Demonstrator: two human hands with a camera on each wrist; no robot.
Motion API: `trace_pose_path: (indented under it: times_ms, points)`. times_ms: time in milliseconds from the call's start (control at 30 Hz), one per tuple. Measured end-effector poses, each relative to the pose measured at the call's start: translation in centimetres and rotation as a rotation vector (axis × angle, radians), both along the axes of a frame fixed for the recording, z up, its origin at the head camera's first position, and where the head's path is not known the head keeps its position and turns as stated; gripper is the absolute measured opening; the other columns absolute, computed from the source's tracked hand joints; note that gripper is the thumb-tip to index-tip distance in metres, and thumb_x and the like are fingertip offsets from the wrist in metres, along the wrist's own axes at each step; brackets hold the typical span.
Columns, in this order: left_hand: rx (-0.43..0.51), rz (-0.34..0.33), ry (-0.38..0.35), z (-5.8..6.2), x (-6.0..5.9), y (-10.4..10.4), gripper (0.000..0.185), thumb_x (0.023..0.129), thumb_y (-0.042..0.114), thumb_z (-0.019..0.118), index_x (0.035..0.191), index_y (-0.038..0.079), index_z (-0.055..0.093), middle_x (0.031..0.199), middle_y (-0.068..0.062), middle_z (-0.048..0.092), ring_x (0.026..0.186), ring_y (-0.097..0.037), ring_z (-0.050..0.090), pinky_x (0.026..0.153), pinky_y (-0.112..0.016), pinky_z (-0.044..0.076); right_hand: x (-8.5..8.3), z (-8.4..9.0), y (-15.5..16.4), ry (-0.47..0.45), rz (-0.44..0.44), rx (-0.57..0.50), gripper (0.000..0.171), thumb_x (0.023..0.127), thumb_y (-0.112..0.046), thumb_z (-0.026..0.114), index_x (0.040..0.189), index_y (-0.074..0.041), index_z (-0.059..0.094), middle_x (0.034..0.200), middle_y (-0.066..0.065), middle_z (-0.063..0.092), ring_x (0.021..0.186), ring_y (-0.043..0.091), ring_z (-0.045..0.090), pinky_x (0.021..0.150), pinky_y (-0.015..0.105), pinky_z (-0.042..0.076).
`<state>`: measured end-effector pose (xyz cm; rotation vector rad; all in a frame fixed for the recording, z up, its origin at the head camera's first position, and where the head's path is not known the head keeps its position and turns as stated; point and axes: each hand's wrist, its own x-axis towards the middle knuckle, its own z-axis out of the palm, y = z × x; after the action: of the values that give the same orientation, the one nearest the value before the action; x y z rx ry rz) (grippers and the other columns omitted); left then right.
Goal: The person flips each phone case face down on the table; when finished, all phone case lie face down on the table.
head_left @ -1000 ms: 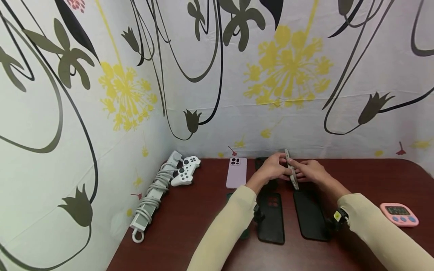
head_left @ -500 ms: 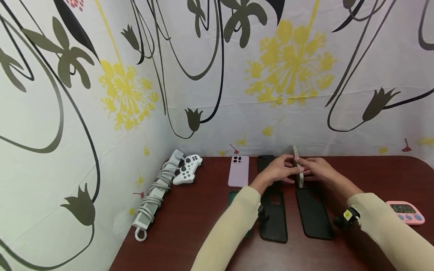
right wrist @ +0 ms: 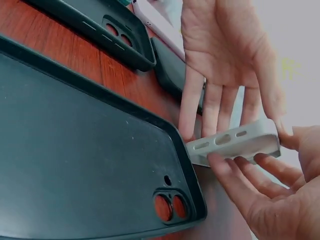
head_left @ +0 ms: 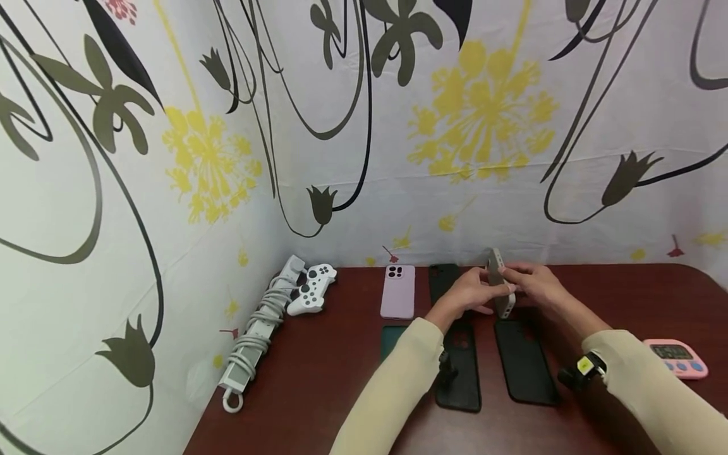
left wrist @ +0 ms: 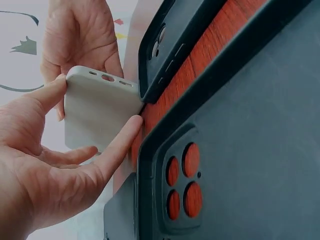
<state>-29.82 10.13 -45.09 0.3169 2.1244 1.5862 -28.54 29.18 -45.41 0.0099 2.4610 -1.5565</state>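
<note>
Together, the left hand (head_left: 469,296) and right hand (head_left: 533,285) hold a pale grey phone case (head_left: 499,282) on edge above the far middle of the dark red table (head_left: 318,379), each hand grasping it between thumb and fingers; in the left wrist view the left fingers (left wrist: 116,150) lie nearly straight along its lower edge with the thumb on the top corner. Its long axis runs away from the person towards the flowered wall (head_left: 489,126), far end tilted up, near end low and close to the tabletop (whether it touches, I cannot tell). Directly below and nearer lie two black cases, one (head_left: 459,366) under the left wrist, one (head_left: 524,360) under the right, with a strip of bare wood between them. Another black case (head_left: 443,278) and a lilac phone case (head_left: 397,291) lie to the left by the wall. Farther left sit a white game controller (head_left: 309,291) and a power strip (head_left: 256,328); a pink timer (head_left: 677,359) sits at the right, well apart.
</note>
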Motion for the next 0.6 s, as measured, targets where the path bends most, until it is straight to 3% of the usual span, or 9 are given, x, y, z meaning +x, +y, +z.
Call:
trace_pose_path:
  times_ms: [133, 367, 600]
  points:
    - [0.012, 0.015, -0.02, -0.2, 0.1, 0.3, 0.06, 0.096, 0.036, 0.08, 0.143, 0.007, 0.055, 0.122, -0.011, 0.07, 0.103, -0.031, 0.076, 0.085, -0.05, 0.066, 0.3, -0.1, 0.0, 0.011, -0.029, -0.005, 0.079, 0.11, -0.055, 0.047, 0.162, 0.002, 0.035, 0.161, 0.035, 0.041, 0.122, 0.026, 0.067, 0.089, 0.044, 0.066]
    - [0.037, -0.024, -0.078, -0.4, -0.1, 0.7, 0.068, 0.097, 0.039, 0.078, 0.153, 0.012, 0.049, 0.136, -0.012, 0.067, 0.101, -0.029, 0.076, 0.08, -0.048, 0.067, 0.5, -0.4, 0.8, 0.008, -0.095, -0.072, 0.077, 0.11, -0.051, 0.051, 0.162, 0.003, 0.034, 0.161, 0.034, 0.039, 0.093, -0.007, 0.064, 0.083, 0.039, 0.067]
    - [0.059, -0.024, -0.078, -0.9, -0.1, 0.6, 0.064, 0.098, 0.029, 0.079, 0.153, 0.01, 0.05, 0.139, -0.013, 0.065, 0.106, -0.031, 0.075, 0.082, -0.049, 0.067, 0.5, -0.4, 1.4, -0.023, -0.104, -0.106, 0.074, 0.111, -0.048, 0.049, 0.162, 0.003, 0.034, 0.161, 0.035, 0.039, 0.095, -0.005, 0.065, 0.084, 0.039, 0.067]
